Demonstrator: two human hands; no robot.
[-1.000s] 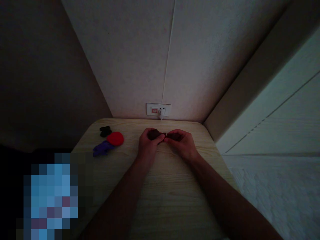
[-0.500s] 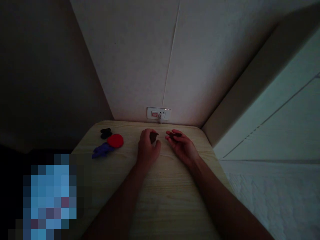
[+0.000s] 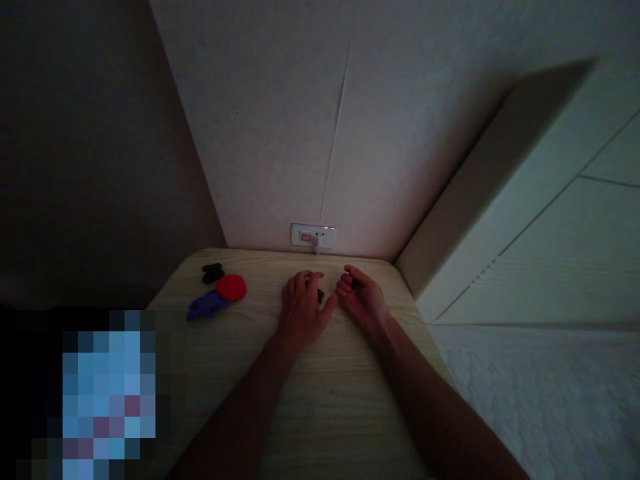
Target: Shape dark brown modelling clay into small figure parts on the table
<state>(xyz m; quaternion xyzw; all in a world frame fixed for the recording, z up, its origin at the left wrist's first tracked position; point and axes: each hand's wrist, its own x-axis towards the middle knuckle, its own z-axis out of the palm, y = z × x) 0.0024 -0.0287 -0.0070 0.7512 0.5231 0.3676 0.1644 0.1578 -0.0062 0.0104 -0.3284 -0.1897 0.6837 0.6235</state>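
My left hand (image 3: 303, 312) lies palm down on the table with its fingers spread. Beneath it, partly covered by the fingers, is a dark brown lump (image 3: 321, 295) that looks like modelling clay. To its right, my right hand (image 3: 364, 301) is turned palm inward, with the fingers curled. A dark brown clay piece (image 3: 355, 283) shows in the hollow of that hand, mostly hidden by the fingers. The two hands are close together, thumb side to fingertips.
On the left of the wooden table (image 3: 340, 393) lie a red disc (image 3: 231, 288), a purple clay-like shape (image 3: 206, 305) and black pieces (image 3: 213, 273). A wall socket (image 3: 313, 236) with a plug is behind the table. A pale cabinet (image 3: 540, 233) stands on the right.
My left hand has gone from gripping the brown lump to lying spread over it, slightly rightward. The right fingers have curled inward around their brown piece. The view has shifted slightly.
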